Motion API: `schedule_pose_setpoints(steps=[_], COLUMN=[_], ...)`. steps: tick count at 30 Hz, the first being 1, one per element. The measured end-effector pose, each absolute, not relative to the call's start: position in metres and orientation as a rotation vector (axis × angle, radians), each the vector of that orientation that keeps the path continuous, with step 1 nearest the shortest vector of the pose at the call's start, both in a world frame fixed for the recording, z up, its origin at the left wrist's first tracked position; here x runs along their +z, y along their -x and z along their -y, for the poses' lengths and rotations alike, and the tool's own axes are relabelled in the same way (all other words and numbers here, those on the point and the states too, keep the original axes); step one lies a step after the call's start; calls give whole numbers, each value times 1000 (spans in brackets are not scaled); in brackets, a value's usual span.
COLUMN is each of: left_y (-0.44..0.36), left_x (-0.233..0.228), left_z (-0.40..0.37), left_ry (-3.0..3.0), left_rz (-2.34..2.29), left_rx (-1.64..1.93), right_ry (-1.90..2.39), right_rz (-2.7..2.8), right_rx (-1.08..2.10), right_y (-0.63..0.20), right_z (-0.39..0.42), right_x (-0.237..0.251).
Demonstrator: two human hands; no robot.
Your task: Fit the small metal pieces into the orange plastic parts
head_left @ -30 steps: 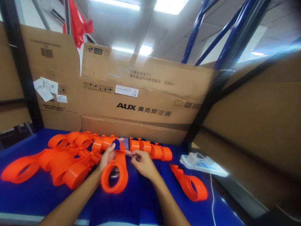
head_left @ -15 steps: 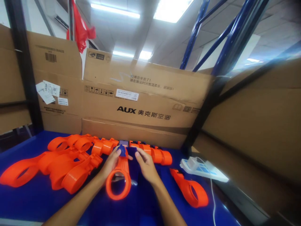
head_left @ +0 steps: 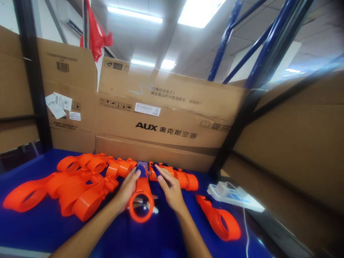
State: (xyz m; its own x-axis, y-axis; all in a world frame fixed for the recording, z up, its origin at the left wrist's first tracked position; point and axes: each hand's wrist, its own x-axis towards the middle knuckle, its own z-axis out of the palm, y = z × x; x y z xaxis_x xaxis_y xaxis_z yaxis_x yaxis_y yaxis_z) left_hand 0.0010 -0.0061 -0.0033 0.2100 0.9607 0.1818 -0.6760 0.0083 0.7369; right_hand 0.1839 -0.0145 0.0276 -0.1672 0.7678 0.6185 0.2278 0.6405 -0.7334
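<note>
Left hand [head_left: 128, 189] fingers curled around orange ring handle [head_left: 141, 199]; right hand [head_left: 170, 188] fingers spread beside it. Looks light, stiff, smooth plastic; grip the neck.

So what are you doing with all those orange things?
A person works at a blue table. The left hand and right hand flank one orange ring-shaped part, fingers at its narrow end, where a small blue piece sits. A pile of orange parts lies left, another orange part right, cardboard boxes behind.
</note>
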Motion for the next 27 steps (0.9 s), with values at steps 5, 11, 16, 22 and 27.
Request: schedule_pose_setpoints(steps=[5, 11, 16, 22, 27], left_y=[1, 4, 3, 4, 4], left_x=[0, 4, 4, 3, 6], left_z=[9, 14, 13, 12, 14], left_ry=[-962, -1070, -1064, -1063, -1071], left_rz=[-485, -516, -507, -499, -466], left_rx=[1413, 1397, 1410, 1415, 1415], right_ry=[762, 760, 764, 780, 798], right_rz=[1787, 1840, 1868, 1865, 1858], right_rx=[540, 459, 450, 450, 467], right_y=[-191, -195, -193, -191, -192], right_z=[14, 17, 18, 17, 17], right_x=[29, 34, 34, 32, 32])
